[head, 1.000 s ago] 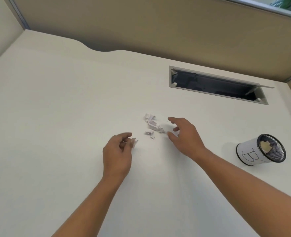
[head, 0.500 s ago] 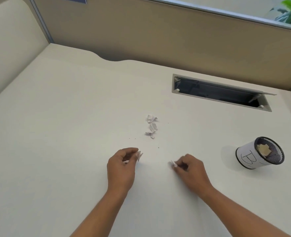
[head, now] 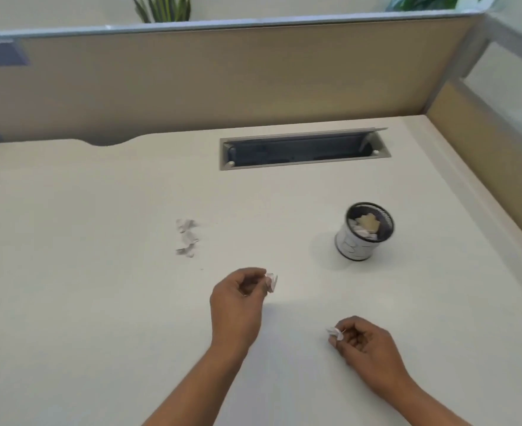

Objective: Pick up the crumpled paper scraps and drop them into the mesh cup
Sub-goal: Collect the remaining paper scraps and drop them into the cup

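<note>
Left grip [head: 238,298] pinched shut on a small white scrap [head: 271,281] at the fingertips. Right grip [head: 365,342] pinched shut on another scrap [head: 335,332], partly hidden by the thumb. Three more scraps [head: 186,238] on the tabletop [head: 84,272], up and left of the left grip, blurry. Cup [head: 364,230] up and right of the left grip, well above the right one, upright, blurred, with paper inside. Both arms cut off at the bottom edge.

three loose paper scraps [head: 186,238], two held scraps [head: 271,281], one mesh cup [head: 364,231]
</note>
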Available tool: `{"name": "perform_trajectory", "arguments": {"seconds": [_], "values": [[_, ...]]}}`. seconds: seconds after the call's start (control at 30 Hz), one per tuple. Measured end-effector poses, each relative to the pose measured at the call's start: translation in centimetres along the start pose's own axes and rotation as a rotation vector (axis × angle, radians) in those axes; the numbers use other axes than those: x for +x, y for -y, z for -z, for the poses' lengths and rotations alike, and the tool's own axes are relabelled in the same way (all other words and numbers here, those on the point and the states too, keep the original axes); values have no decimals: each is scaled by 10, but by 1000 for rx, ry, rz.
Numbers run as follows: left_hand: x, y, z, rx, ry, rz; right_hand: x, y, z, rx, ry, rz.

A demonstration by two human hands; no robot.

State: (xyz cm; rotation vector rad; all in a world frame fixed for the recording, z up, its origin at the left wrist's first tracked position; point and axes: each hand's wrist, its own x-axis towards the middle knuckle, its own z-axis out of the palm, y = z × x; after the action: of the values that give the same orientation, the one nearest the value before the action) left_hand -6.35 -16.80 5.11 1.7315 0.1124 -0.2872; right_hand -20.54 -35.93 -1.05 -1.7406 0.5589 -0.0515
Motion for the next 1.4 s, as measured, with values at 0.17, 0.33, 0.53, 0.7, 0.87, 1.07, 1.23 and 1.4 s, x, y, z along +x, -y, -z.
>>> {"name": "perform_trajectory", "arguments": {"seconds": [0.17, 0.33, 0.53, 0.7, 0.87, 1.07, 1.23, 1.4], "values": [[12, -35, -68, 71, 90, -107, 15, -15, 70, 70, -170, -4], [29, -61, -131, 152, 83, -188, 33, -21, 88, 165, -208, 3], [48, -73, -179, 198, 48, -225, 35, -23, 89, 172, -173, 26], [54, -68, -185, 191, 9, -270, 37, -23, 91, 253, -138, 14], [47, -40, -162, 236, -81, -280, 56, -7, 101, 179, -184, 64], [34, 27, -97, 599, -124, -235, 99, 54, 118, 31, -271, 348], [19, 72, -53, 961, -67, -306, 115, 73, 119, -79, -311, 365], [22, 82, -47, 1000, -83, -328, 89, 63, 111, -32, -432, 413]]}}
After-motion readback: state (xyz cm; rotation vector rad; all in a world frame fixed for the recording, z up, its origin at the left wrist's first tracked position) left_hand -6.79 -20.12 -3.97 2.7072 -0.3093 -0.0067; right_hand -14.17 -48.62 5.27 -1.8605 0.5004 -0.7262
